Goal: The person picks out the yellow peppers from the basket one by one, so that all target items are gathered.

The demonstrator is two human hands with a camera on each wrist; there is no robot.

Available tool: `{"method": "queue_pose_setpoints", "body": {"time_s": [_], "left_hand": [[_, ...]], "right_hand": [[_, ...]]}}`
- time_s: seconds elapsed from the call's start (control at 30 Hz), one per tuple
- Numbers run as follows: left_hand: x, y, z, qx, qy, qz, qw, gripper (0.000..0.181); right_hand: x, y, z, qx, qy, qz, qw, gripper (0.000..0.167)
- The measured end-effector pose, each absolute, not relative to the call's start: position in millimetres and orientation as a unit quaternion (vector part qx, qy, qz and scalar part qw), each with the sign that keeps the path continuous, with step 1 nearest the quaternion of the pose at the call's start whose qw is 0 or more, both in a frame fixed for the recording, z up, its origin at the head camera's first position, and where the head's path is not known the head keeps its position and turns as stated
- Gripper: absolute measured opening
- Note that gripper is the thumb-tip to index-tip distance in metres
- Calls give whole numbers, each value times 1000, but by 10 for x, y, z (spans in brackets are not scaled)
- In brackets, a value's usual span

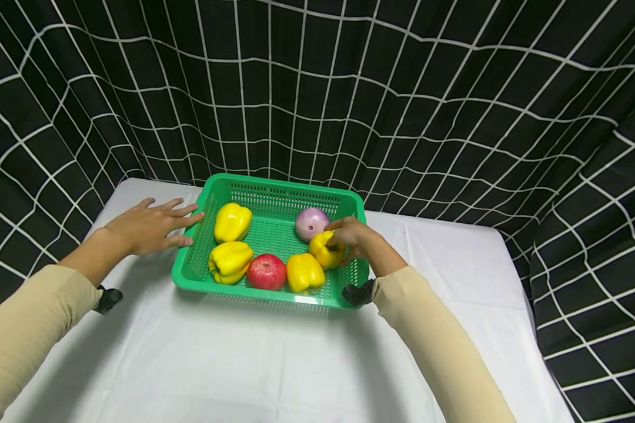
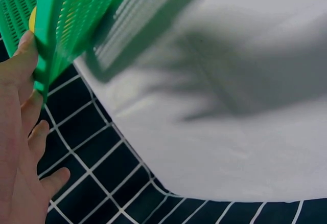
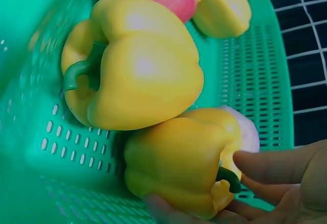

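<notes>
- Head view: a green basket (image 1: 286, 184) sits by the far edge of the white-covered table (image 1: 233, 364).
- The left hand (image 1: 150, 227), fingers straight and spread, touches the basket's left edge.
- The right hand (image 1: 361, 238) grasps a stemmed yellow pepper (image 1: 325, 251) inside the basket's right edge.
- A purple onion (image 1: 312, 223) is near the far right corner; an upper pepper (image 1: 233, 223) near the far left corner.
- Along the near edge, from the left corner: a corner pepper (image 1: 230, 262), a red fruit (image 1: 266, 272), a neighbouring pepper (image 1: 305, 273).
- Left wrist view: fingertips meet the basket's rim.
- Right wrist view: thumb and fingers surround the stemmed yellow pepper's stem end; its side touches the neighbouring pepper.
</notes>
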State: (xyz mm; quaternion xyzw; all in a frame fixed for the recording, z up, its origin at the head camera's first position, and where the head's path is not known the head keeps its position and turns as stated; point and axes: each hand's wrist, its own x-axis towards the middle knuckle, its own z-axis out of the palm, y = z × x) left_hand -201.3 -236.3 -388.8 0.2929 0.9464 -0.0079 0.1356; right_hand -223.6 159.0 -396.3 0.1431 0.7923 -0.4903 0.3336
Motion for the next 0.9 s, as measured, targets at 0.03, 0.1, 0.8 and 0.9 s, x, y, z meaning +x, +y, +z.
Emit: {"method": "queue_pose_setpoints", "body": {"time_s": [0.03, 0.1, 0.8, 0.9], "left_hand": [[-2013, -2360, -3890, 293, 947, -8, 136, 65], [-2012, -2355, -3892, 292, 947, -8, 135, 65], [-2007, -2340, -3864, 293, 946, -15, 136, 64], [-2007, -2331, -3865, 293, 946, -12, 136, 64]], "right_hand": [[-2234, 1590, -3965, 143, 793, -489, 333, 50], [-2230, 1590, -3971, 143, 795, -488, 331, 51], [-2226, 1703, -3714, 89, 802, -497, 319, 51], [-2232, 1735, -3654, 73, 804, -497, 317, 51]]}}
